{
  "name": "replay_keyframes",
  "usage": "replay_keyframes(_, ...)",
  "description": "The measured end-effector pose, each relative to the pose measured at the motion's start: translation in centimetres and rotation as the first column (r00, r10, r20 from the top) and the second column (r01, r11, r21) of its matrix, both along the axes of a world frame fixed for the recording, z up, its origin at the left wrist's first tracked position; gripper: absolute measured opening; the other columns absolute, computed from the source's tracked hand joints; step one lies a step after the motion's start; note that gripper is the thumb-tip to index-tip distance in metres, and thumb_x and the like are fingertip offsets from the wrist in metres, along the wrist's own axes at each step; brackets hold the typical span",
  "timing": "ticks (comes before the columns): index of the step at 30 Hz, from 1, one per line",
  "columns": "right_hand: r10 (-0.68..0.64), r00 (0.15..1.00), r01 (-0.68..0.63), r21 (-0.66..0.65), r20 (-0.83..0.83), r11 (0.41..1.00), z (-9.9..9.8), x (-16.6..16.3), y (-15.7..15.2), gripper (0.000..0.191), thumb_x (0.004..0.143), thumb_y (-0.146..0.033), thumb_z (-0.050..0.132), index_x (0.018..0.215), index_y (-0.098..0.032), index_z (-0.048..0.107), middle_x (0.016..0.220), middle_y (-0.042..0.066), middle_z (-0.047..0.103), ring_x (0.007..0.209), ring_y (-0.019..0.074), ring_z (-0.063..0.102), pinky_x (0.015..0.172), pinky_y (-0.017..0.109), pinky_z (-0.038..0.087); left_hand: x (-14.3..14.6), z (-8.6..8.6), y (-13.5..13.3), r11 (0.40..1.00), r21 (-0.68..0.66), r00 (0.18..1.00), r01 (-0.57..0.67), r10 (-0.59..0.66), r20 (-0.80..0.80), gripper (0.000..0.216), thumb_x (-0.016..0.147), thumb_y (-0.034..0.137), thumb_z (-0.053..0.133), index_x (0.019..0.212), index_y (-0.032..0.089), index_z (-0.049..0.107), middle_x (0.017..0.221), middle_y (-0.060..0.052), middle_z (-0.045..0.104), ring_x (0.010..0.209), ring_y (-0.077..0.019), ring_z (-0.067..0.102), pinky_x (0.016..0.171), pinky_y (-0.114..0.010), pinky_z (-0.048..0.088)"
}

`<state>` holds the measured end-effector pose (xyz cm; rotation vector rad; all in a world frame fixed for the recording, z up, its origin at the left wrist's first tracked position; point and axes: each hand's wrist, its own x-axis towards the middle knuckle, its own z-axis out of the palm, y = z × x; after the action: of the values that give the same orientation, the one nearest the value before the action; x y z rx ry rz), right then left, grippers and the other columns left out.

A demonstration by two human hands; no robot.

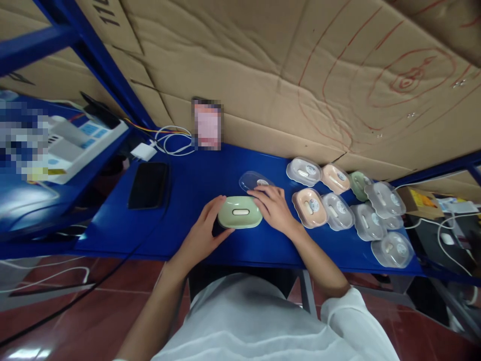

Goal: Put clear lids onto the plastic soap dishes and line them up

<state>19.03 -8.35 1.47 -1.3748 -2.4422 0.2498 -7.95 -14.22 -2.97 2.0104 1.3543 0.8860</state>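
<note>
A pale green rounded oblong box (240, 219), with a white oblong piece set in a dark-rimmed slot at its centre, sits in front of me at the middle of the table. My left hand (208, 225) grips its left end, thumb at the near side and fingers at the far side. At the upper right edge of the box, my right hand (272, 205) holds on with bent fingers; its underside is hidden. Just behind that hand lies a clear plastic cover (251, 180) with a round sticker, partly hidden by the fingers.
Several covered boxes in white, peach and green, including a peach one (311, 209), stand at the right of the blue table (188, 220). A black tablet-like slab (148, 185), a white charger (144, 151) and cables lie left. Cardboard (263, 100) walls the back.
</note>
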Motion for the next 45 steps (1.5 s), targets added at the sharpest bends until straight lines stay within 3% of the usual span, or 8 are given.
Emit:
replay_keyframes(5, -0.186, 0.976, 0.182, -0.042, -0.113, 0.982, -2.8, 0.9, 0.9, 0.050, 0.112, -0.049, 0.048, 0.158, -0.031, 0.054, 0.169, 0.012, 0.046, 0.163, 0.0351, 0.033, 0.124, 0.061, 0.034, 0.3, -0.2, 0.3, 1.000, -0.001, 1.000, -0.002, 0.002, -0.018, 0.075, 0.101, 0.042, 0.070, 0.167, 0.031, 0.034, 0.164, -0.012, 0.050, 0.151, -0.0314, 0.054, 0.125, -0.050, 0.048)
replay_keyframes(12, -0.151, 0.955, 0.158, 0.005, -0.255, 0.987, -3.5, 1.8, 2.4, 0.042, 0.114, -0.045, 0.044, 0.142, -0.026, 0.068, 0.142, 0.011, 0.070, 0.143, 0.0265, 0.057, 0.124, 0.048, 0.044, 0.1, -0.3, 0.1, 1.000, 0.018, 0.999, 0.020, -0.020, -0.044, 0.070, 0.103, 0.040, 0.067, 0.166, 0.030, 0.036, 0.163, -0.013, 0.051, 0.151, -0.0307, 0.053, 0.124, -0.051, 0.050)
replay_keyframes(18, -0.353, 0.929, 0.355, 0.002, -0.107, 0.935, -4.1, 3.0, 2.4, 0.050, 0.111, -0.052, 0.048, 0.152, -0.026, 0.060, 0.170, 0.016, 0.042, 0.161, 0.0390, 0.035, 0.125, 0.067, 0.037, 0.7, -0.3, 0.0, 0.981, 0.191, 0.994, 0.039, -0.019, -0.106, 0.025, 0.102, 0.041, 0.069, 0.121, 0.027, 0.073, 0.164, -0.011, 0.047, 0.151, -0.0335, 0.053, 0.122, -0.051, 0.052)
replay_keyframes(22, -0.265, 0.955, 0.258, -0.069, -0.135, 0.964, -4.5, 3.8, 2.7, 0.067, 0.104, -0.058, 0.062, 0.159, -0.023, 0.052, 0.176, 0.018, 0.032, 0.165, 0.0401, 0.029, 0.130, 0.067, 0.032, 0.5, -0.5, 0.2, 0.983, 0.186, 1.000, 0.002, 0.001, -0.018, 0.023, 0.100, 0.044, 0.072, 0.113, 0.025, 0.071, 0.159, -0.011, 0.053, 0.146, -0.0314, 0.058, 0.123, -0.050, 0.052)
replay_keyframes(25, -0.219, 0.947, 0.207, -0.074, -0.236, 0.976, -3.7, 3.3, 2.1, 0.060, 0.109, -0.054, 0.055, 0.162, -0.026, 0.049, 0.172, 0.015, 0.041, 0.164, 0.0347, 0.034, 0.133, 0.064, 0.030, 0.2, -0.6, 0.3, 0.991, 0.132, 0.999, -0.006, 0.001, 0.036, 0.032, 0.098, 0.044, 0.074, 0.125, 0.027, 0.067, 0.158, -0.011, 0.055, 0.146, -0.0311, 0.059, 0.124, -0.052, 0.051)
replay_keyframes(29, 0.097, 0.945, -0.123, -0.063, -0.311, 0.990, -2.5, 1.1, -0.1, 0.053, 0.115, -0.042, 0.042, 0.167, -0.030, 0.042, 0.172, 0.010, 0.043, 0.165, 0.0251, 0.032, 0.134, 0.054, 0.035, 0.1, -1.1, 0.4, 0.997, 0.030, 0.985, -0.066, 0.060, 0.164, 0.071, 0.094, 0.047, 0.080, 0.154, 0.029, 0.047, 0.158, -0.014, 0.058, 0.146, -0.0318, 0.060, 0.122, -0.054, 0.052)
replay_keyframes(32, 0.270, 0.941, -0.281, -0.027, -0.201, 0.959, -2.2, -0.5, -1.6, 0.052, 0.115, -0.038, 0.045, 0.165, -0.028, 0.046, 0.177, 0.010, 0.035, 0.170, 0.0280, 0.018, 0.134, 0.057, 0.033, 0.0, -1.5, 0.5, 0.994, -0.004, 0.957, -0.112, 0.109, 0.269, 0.083, 0.092, 0.050, 0.082, 0.160, 0.028, 0.039, 0.161, -0.016, 0.055, 0.145, -0.0316, 0.061, 0.120, -0.052, 0.054)
replay_keyframes(45, 0.317, 0.941, -0.317, -0.017, 0.117, 0.948, -1.2, -1.8, -1.8, 0.049, 0.112, -0.035, 0.053, 0.160, -0.033, 0.053, 0.172, 0.008, 0.045, 0.166, 0.0271, 0.030, 0.136, 0.060, 0.026, -0.4, -0.9, 1.0, 0.994, 0.037, 0.994, -0.105, 0.104, 0.019, 0.069, 0.097, 0.051, 0.075, 0.158, 0.034, 0.049, 0.161, -0.012, 0.054, 0.146, -0.0345, 0.058, 0.123, -0.059, 0.048)
